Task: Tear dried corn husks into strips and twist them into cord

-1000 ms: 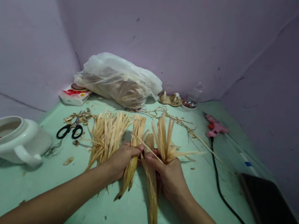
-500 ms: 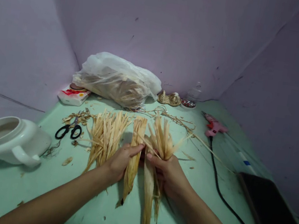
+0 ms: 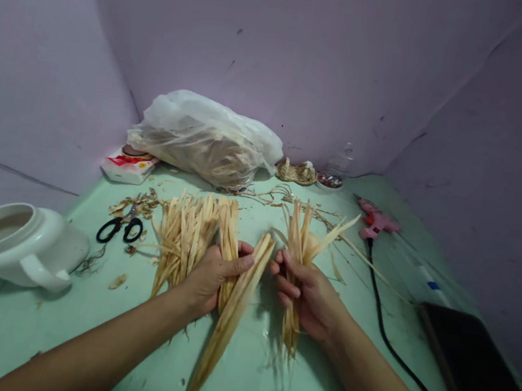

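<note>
My left hand (image 3: 213, 277) is closed on dry husk strips (image 3: 233, 313), with the thumb pressed across them. One long strip slants down toward me from its fingers, and a shorter one stands upright behind the thumb. In my right hand (image 3: 312, 293) is a bundle of dry husk strips (image 3: 302, 238), fanned out at the top and hanging below the fist. Just left of my left hand, a row of more husk strips (image 3: 180, 235) lies on the green table (image 3: 138, 348).
Black-handled scissors (image 3: 121, 226) lie among husk scraps at left, near a white pitcher (image 3: 49, 248). A plastic bag (image 3: 205, 137) and a tissue pack (image 3: 129, 168) sit at the back. At right are a pink glue gun (image 3: 376, 220), its cord, and a dark flat object (image 3: 470, 374).
The long strip has passed from my right hand to my left and now slants there. My right hand has moved slightly away to the right with its bundle.
</note>
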Available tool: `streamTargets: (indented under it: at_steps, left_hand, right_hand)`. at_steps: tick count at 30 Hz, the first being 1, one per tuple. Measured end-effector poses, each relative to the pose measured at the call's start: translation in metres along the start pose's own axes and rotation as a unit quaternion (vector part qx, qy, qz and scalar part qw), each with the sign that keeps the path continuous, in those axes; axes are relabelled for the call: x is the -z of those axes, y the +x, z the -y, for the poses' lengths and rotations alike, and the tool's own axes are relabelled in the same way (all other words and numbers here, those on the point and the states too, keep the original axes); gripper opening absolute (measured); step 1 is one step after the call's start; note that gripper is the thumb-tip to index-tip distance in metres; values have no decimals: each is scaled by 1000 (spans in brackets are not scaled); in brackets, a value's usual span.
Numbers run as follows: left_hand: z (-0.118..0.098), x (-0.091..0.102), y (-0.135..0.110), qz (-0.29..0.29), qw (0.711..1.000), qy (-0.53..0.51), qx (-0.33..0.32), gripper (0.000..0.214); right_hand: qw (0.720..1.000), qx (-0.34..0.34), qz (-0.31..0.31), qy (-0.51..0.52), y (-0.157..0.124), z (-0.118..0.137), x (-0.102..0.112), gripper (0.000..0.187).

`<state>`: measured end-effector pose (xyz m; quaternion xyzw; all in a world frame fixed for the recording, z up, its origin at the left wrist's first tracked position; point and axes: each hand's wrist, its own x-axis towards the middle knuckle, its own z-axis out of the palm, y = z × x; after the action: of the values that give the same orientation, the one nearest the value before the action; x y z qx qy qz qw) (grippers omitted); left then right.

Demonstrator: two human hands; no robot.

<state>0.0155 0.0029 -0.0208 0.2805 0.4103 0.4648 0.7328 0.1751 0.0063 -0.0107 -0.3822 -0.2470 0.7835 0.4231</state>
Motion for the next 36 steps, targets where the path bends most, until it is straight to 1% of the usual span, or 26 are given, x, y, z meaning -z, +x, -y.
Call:
streamTargets:
  at_steps: [3, 5, 7, 10, 13, 16, 19, 21, 23, 25, 27, 28, 30, 32, 34, 36]
  left_hand:
    - [2, 0, 0, -42, 999, 24, -15, 40]
    - [4, -2, -1, -61, 996, 44, -36, 40]
    - [7, -5, -1, -75, 994, 58, -52, 41]
    - [10, -7, -2, -69, 995, 53, -56, 42]
    - [12, -6, -2, -64, 994, 54, -66, 44]
    - [15, -2, -1, -104, 986, 84, -101, 42]
    - [15, 0, 0, -129, 982, 65, -118, 40]
    - [12, -1, -1, -127, 985, 33, -109, 42]
    - [9, -3, -3, -110, 990, 4, -86, 47]
    - [5, -7, -5, -71, 995, -9, -63, 52]
    - [2, -10, -7, -30, 998, 7, -46, 53]
    - [2, -11, -7, -20, 999, 22, -39, 53]
    - [2, -11, -7, -33, 998, 51, -25, 50]
    - [4, -9, -6, -65, 996, 66, -19, 45]
    - [7, -7, -4, -87, 994, 67, -24, 42]
    - [9, -5, -3, -94, 993, 64, -37, 41]
  right_hand:
    - [999, -5, -14, -30, 0, -4, -1, 36]
    - [997, -3, -39, -71, -2, -8, -4, 45]
    - [992, 0, -55, -115, -4, -13, -10, 47]
    - [987, 25, -46, -149, -6, -19, -18, 40]
    - [984, 36, -45, -167, -6, -21, -20, 30]
    - [980, 18, -87, -176, -3, -21, -17, 25]
    - [983, -2, -112, -145, -1, -19, -14, 25]
    - [987, -11, -108, -121, 0, -18, -13, 25]
    - [988, -8, -107, -115, -1, -17, -14, 24]
    - [987, 0, -107, -123, -2, -16, -15, 24]
    - [986, 10, -99, -133, -3, -16, -16, 23]
    - [986, 15, -97, -136, -3, -16, -16, 23]
    - [985, 29, -98, -139, -2, -17, -16, 23]
    - [984, 36, -106, -140, -1, -18, -14, 22]
    - [983, 29, -115, -140, 0, -18, -13, 21]
    - [982, 16, -122, -141, 0, -17, -13, 21]
